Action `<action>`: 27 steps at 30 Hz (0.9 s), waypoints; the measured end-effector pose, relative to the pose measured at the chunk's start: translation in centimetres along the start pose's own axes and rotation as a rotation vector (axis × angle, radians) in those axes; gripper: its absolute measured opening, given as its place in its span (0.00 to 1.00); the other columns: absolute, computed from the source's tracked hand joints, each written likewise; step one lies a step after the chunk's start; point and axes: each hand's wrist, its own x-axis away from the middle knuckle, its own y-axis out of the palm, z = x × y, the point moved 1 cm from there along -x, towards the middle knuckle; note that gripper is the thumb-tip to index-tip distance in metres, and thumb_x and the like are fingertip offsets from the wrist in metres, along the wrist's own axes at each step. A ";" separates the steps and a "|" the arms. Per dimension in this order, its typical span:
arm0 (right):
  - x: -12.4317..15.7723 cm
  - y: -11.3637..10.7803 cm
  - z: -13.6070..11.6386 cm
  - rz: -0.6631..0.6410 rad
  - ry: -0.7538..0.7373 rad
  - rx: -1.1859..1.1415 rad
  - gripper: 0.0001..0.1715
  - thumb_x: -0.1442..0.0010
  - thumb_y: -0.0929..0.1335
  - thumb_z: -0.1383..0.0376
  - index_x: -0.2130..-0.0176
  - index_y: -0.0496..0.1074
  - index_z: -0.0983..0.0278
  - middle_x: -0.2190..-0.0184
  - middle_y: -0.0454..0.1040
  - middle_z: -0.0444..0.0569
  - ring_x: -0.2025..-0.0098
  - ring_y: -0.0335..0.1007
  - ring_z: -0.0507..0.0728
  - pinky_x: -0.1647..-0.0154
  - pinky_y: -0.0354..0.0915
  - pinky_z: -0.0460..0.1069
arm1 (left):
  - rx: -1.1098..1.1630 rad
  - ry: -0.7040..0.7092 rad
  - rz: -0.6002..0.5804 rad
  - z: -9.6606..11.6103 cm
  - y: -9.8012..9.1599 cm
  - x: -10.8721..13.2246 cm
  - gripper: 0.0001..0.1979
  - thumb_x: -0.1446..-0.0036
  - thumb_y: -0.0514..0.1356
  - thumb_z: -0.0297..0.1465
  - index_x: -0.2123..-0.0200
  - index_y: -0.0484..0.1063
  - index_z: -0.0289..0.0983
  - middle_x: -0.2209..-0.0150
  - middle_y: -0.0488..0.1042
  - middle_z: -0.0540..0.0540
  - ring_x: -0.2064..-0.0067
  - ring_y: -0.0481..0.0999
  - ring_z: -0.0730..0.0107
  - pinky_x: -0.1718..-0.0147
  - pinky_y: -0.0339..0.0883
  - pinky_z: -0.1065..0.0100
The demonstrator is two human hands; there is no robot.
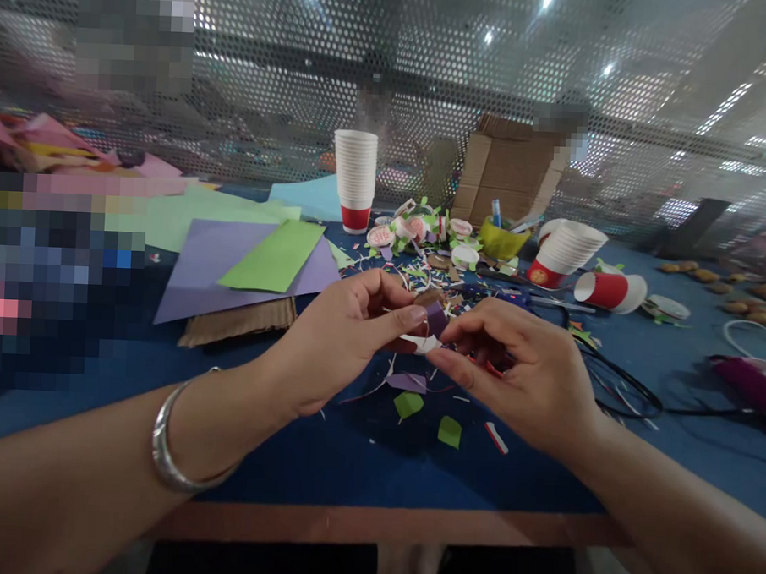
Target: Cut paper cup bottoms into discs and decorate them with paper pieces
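Over the front middle of the table, my left hand (349,332), with a silver bangle on its wrist, pinches a small white paper piece (422,343) and a purple paper scrap (436,320) between thumb and fingers. My right hand (525,361) comes from the other side, its thumb and forefinger closed at the edge of the same white piece. Fingers hide part of both. Just below the hands lie a purple paper cutout (408,382), two green paper cutouts (409,404) and a red-and-white strip (496,438).
Behind the hands are paper scraps, several small paper-cup turtle-like pieces (417,229), a stack of paper cups (355,171) and a yellow-green container (503,240). Coloured sheets (194,262) lie left. Tipped cups (611,292), scissors (560,305) and a black cord (632,387) are right.
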 end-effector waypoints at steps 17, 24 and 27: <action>0.0 0.4 -0.1 -0.175 -0.046 0.012 0.08 0.37 0.70 0.68 0.70 0.74 0.64 0.75 0.71 0.42 0.75 0.65 0.48 0.74 0.61 0.45 | -0.341 0.264 0.172 0.7 -1.7 -0.8 0.12 0.42 0.68 0.37 0.62 0.69 0.38 0.65 0.76 0.48 0.63 0.77 0.67 0.66 0.74 0.66; -0.4 -0.5 0.6 -0.130 0.175 -0.038 0.11 0.36 0.71 0.61 0.69 0.74 0.63 0.76 0.70 0.42 0.75 0.63 0.49 0.76 0.58 0.45 | -0.767 0.667 0.158 2.0 -1.5 0.6 0.03 0.36 0.62 0.32 0.64 0.73 0.41 0.56 0.77 0.45 0.53 0.77 0.63 0.54 0.72 0.62; -0.5 -1.0 0.6 -0.021 0.251 -0.176 0.18 0.32 0.68 0.54 0.69 0.75 0.63 0.78 0.68 0.42 0.77 0.59 0.49 0.79 0.53 0.46 | -0.905 0.748 0.108 2.2 -1.1 1.1 0.06 0.35 0.60 0.31 0.66 0.75 0.42 0.54 0.78 0.44 0.50 0.76 0.61 0.48 0.69 0.60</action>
